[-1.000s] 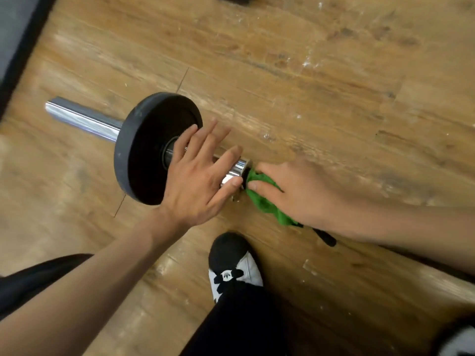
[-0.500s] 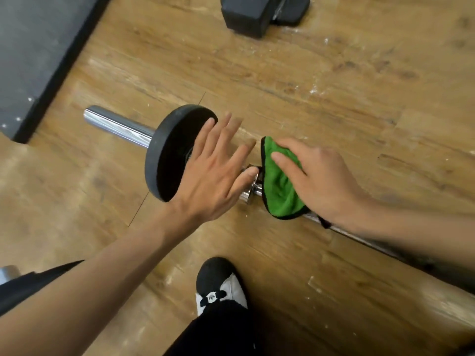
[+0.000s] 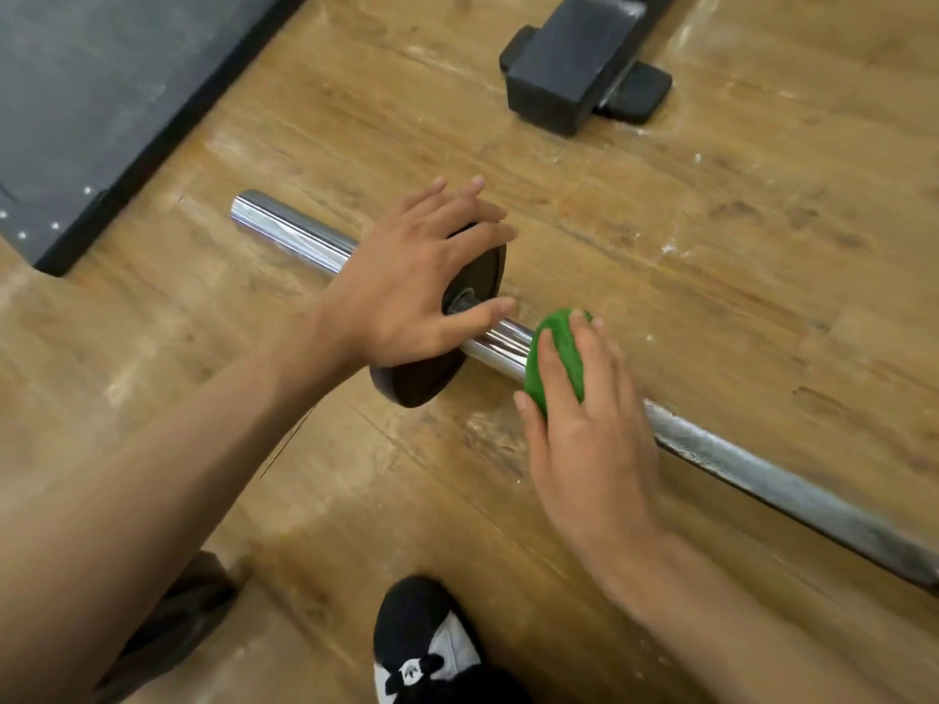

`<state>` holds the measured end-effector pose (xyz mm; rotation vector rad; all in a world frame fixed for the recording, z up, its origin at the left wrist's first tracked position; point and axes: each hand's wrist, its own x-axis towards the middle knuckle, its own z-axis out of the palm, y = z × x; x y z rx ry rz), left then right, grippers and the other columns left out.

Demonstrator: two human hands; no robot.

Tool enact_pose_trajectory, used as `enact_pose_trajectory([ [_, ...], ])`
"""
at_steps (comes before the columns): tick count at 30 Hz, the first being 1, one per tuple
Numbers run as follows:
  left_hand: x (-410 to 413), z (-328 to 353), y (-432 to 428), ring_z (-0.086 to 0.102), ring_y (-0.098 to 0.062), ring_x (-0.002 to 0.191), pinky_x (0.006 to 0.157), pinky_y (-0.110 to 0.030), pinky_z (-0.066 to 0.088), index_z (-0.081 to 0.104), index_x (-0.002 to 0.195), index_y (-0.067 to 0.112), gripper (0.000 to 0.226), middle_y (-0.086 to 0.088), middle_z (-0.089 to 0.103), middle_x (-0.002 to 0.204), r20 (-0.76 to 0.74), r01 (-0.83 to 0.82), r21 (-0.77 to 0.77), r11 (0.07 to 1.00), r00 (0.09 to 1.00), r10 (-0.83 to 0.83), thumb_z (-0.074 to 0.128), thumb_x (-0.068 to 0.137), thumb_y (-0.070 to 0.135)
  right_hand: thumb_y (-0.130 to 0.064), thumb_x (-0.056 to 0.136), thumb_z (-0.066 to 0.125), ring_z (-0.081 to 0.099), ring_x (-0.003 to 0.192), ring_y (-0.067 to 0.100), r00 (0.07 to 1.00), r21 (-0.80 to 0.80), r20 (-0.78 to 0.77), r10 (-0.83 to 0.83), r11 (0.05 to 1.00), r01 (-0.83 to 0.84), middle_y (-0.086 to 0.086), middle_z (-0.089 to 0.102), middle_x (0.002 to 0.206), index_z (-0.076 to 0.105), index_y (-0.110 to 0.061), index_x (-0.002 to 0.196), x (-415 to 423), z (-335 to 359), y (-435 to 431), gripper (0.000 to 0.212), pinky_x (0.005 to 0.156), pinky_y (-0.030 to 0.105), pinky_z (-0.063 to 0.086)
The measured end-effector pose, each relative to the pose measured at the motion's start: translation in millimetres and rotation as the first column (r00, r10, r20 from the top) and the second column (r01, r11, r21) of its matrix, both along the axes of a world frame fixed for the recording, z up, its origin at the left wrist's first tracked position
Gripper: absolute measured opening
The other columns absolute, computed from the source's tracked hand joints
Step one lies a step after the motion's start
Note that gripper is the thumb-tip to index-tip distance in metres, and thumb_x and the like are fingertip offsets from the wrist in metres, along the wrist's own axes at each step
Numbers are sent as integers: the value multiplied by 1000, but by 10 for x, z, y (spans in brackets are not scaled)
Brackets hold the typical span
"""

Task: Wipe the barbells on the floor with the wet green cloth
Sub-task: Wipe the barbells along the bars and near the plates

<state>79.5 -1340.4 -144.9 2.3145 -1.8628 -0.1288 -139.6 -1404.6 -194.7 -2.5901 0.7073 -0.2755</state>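
my left hand [image 3: 406, 287] lies flat, fingers spread, on the plate [image 3: 432, 383], holding nothing. my right hand [image 3: 589, 439] cups the cloth [image 3: 556, 358] over the bar [image 3: 503, 340] on the floor, just beside the plate. i'd wrap it snugly, press firmly and slide along the bar while bracing the plate against rolling.

Dark mat [image 3: 76, 94], black block [image 3: 564, 68], black-and-white shoe [image 3: 421, 632]
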Motion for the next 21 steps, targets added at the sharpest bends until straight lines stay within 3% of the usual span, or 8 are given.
enact_pose_trajectory([
  [2,63,15,-155,49,-30,140,119,-40,30,55,145,9,71,-12,61,136,-45,5,22,1000,999,-4,44,97,61,-27,104,51,61,114,38,996,-41,-80,-46,998,43,18,64,127,68,-2,128,232,28,-242,39,87,41,53],
  [3,95,27,-242,55,-29,129,111,-39,37,55,146,9,72,-12,62,132,-94,-8,26,1000,996,10,44,97,61,-28,104,50,63,95,37,984,0,-149,-101,995,103,15,67,111,73,-6,115,376,57,-395,34,71,35,45],
  [5,158,52,-397,59,-24,118,99,-36,43,56,145,12,71,-8,63,130,-244,-86,28,996,966,90,41,96,60,-31,106,47,52,72,35,947,75,-236,-219,967,242,11,61,88,75,-10,98,562,51,-642,36,63,34,32],
  [7,200,54,-455,59,-20,118,98,-33,43,59,142,11,68,-6,63,130,-342,-138,2,990,931,130,42,95,57,-30,106,46,56,81,33,950,64,-162,-267,958,281,8,56,91,75,-10,108,516,43,-600,35,67,35,36],
  [9,187,-1,-378,57,-23,123,103,-35,43,58,140,6,63,-9,62,133,-313,-121,-65,991,945,95,47,96,50,-24,103,51,59,112,36,970,6,-46,-237,971,238,15,61,119,67,-4,132,349,42,-314,38,91,42,50],
  [12,118,-100,-196,42,-24,147,120,-36,34,53,146,3,65,-11,50,152,-219,-129,-157,979,971,93,54,96,44,-20,100,56,54,131,41,990,-63,4,-139,988,139,21,61,135,57,-2,144,329,-67,-326,48,115,55,42],
  [17,160,-138,-374,43,-26,145,116,-29,33,57,142,5,64,-13,46,154,-246,-179,-141,974,959,141,58,91,44,-30,102,49,55,128,35,956,23,-115,-270,961,274,15,54,147,36,-9,157,709,0,-731,59,106,46,44],
  [21,212,-125,-552,52,-25,133,105,-21,34,62,136,5,61,-12,53,146,-223,-168,-178,970,967,126,56,90,44,-16,91,56,45,141,41,963,38,31,-268,963,267,26,40,156,49,5,141,448,-17,-438,55,113,46,43],
])
